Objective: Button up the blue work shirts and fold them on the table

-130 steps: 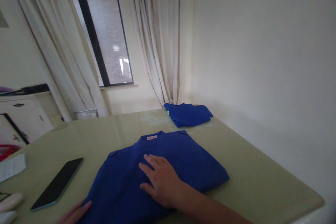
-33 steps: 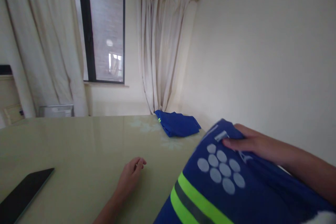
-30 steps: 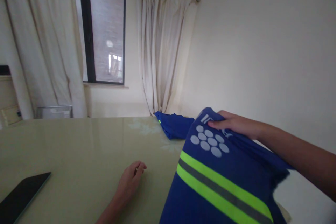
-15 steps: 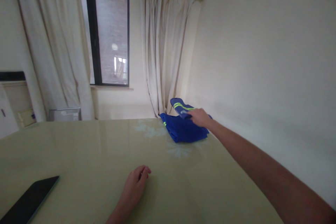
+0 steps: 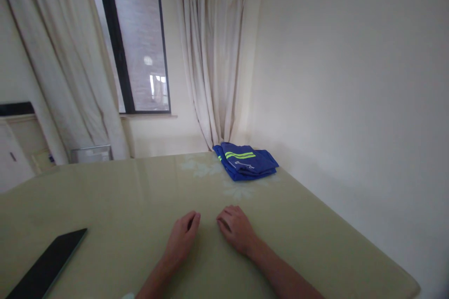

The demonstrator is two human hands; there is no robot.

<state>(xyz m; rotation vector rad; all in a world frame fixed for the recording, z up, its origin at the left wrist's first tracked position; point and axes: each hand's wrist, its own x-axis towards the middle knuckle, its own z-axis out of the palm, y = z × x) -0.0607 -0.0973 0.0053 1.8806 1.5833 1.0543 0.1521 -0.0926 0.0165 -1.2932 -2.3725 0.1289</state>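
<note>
Folded blue clothing [image 5: 250,163] with yellow-green stripes lies stacked at the far right part of the pale green table [image 5: 140,205], close to the wall. My left hand [image 5: 183,236] rests on the table near the middle, its fingers curled in, with nothing seen in it. To its right, a short gap away, my right hand [image 5: 235,228] also lies on the tabletop with curled fingers and nothing visible inside. Both hands are on the near side of the clothing and do not touch it.
A flat black object [image 5: 47,264] lies at the table's near left. Beige curtains [image 5: 213,56] hang beside a dark-framed window [image 5: 140,46] behind the table. A white wall [image 5: 351,79] runs along the right side.
My right hand has let go of the upper blue garment and come back toward me, beside my left hand. That garment now lies flat on the pile. The view has tilted slightly.
</note>
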